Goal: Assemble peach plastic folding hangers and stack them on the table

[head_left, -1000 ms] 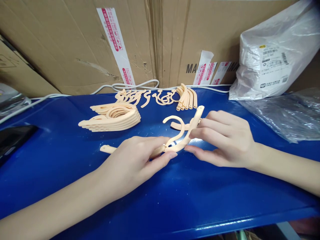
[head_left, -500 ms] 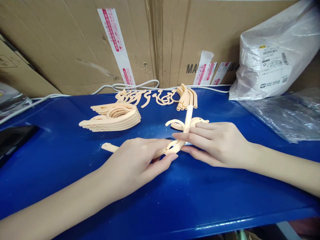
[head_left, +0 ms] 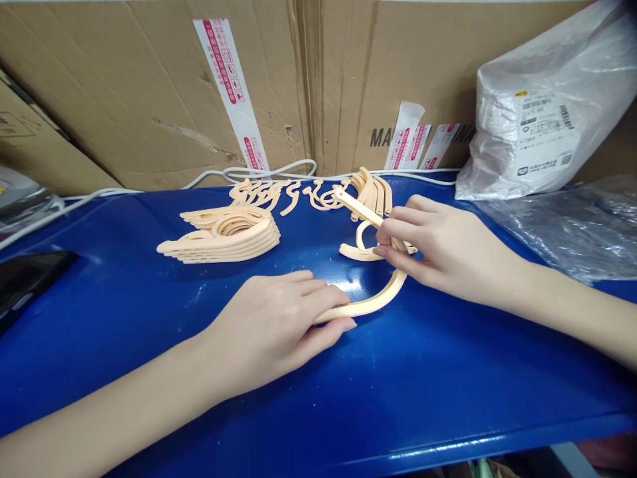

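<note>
My left hand pinches one end of a cream plastic hanger arm, which bows up to the right. My right hand has its fingers closed round the far end, where another slim cream hanger arm with a holed tip sticks out up and to the left. The joint between these two is hidden by the fingers. Just behind my right hand lie a further curved hanger arm and a hook-shaped piece, partly covered.
A stack of folded cream hangers stands at left on the blue tabletop. Behind are loose hooks and a bundle of curved arms. A white cable, cardboard boxes, a wrapped parcel and a black phone-like object surround them.
My right hand has moved up and slightly back, swinging its hanger arm so the tip now points left. The curve between my hands has opened wider. My left hand stays nearly in place.
</note>
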Demonstrator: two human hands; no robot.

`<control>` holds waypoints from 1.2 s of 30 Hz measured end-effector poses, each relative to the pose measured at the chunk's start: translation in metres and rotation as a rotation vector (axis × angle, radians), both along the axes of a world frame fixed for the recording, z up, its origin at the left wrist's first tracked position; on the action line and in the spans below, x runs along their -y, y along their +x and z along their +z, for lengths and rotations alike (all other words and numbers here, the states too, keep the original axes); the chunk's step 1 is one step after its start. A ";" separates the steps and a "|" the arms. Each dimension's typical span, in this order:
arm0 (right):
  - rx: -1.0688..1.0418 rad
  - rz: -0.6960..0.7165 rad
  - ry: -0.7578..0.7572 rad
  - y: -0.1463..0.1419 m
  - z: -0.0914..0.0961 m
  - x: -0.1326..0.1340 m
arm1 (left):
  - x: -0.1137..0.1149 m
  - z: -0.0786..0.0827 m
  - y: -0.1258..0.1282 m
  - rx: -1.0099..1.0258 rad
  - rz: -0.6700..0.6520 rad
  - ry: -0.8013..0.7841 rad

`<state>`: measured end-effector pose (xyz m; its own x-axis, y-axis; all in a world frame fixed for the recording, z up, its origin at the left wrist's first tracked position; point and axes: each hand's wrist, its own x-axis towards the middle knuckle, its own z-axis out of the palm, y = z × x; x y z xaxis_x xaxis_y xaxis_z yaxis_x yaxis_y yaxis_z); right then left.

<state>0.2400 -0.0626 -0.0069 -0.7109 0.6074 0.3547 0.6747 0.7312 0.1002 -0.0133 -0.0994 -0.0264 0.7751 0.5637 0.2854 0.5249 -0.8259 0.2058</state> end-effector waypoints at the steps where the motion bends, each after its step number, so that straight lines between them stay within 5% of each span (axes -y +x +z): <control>1: 0.023 -0.001 0.002 0.002 0.000 -0.002 | -0.001 0.000 0.000 -0.007 0.001 0.019; 10: 0.092 -0.023 0.023 0.019 0.001 -0.009 | -0.013 -0.003 0.010 -0.014 -0.026 0.116; 23: 0.333 -0.150 0.137 0.030 0.006 -0.013 | -0.026 -0.007 0.012 -0.228 0.061 -0.111; 29: 0.400 -0.165 0.147 0.034 0.009 -0.012 | -0.024 0.000 0.010 -0.238 0.074 0.018; 36: 0.394 -0.153 0.095 0.041 0.001 -0.017 | -0.020 0.009 0.003 -0.248 0.094 0.351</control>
<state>0.2814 -0.0461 -0.0062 -0.7075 0.6940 0.1334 0.6713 0.6010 0.4337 -0.0108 -0.0795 -0.0169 0.7942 0.5373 0.2839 0.5994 -0.7694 -0.2206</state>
